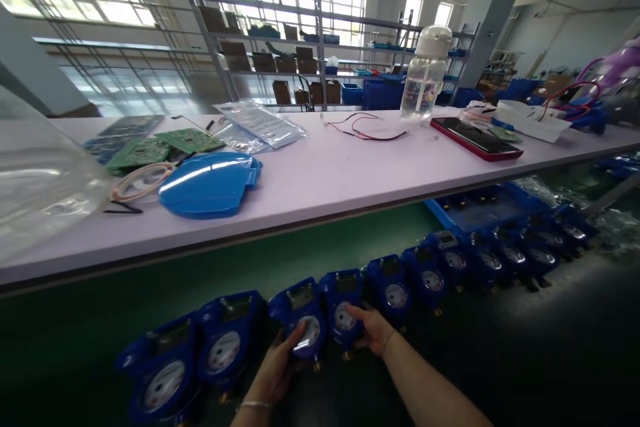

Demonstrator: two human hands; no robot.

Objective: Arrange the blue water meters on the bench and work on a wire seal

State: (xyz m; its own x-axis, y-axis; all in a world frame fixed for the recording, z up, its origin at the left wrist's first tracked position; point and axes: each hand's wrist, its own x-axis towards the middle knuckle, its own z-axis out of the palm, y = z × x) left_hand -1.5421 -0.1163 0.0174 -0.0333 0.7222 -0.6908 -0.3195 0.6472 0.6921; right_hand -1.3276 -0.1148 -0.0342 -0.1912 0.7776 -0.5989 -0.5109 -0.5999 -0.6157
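Note:
Blue water meters with round white dials and small display windows stand in a long row on the lower green surface. My left hand (280, 363) grips one water meter (303, 297), its thumb lying over the dial edge and its other fingers partly hidden underneath. Right beside it, my right hand (371, 328) is closed on a second water meter (343, 281), thumb on the dial. These two meters sit side by side. Another water meter (227, 340) is to the left of my left hand, and one more (390, 283) is just right of my right hand.
Above the row runs a pale tabletop (320, 180) with a blue plastic cover (207, 187), green circuit boards (187, 140), red-black wires (365, 130), a water bottle (423, 80) and a red-edged phone (475, 138). A blue tray (440, 217) lies beneath, at right.

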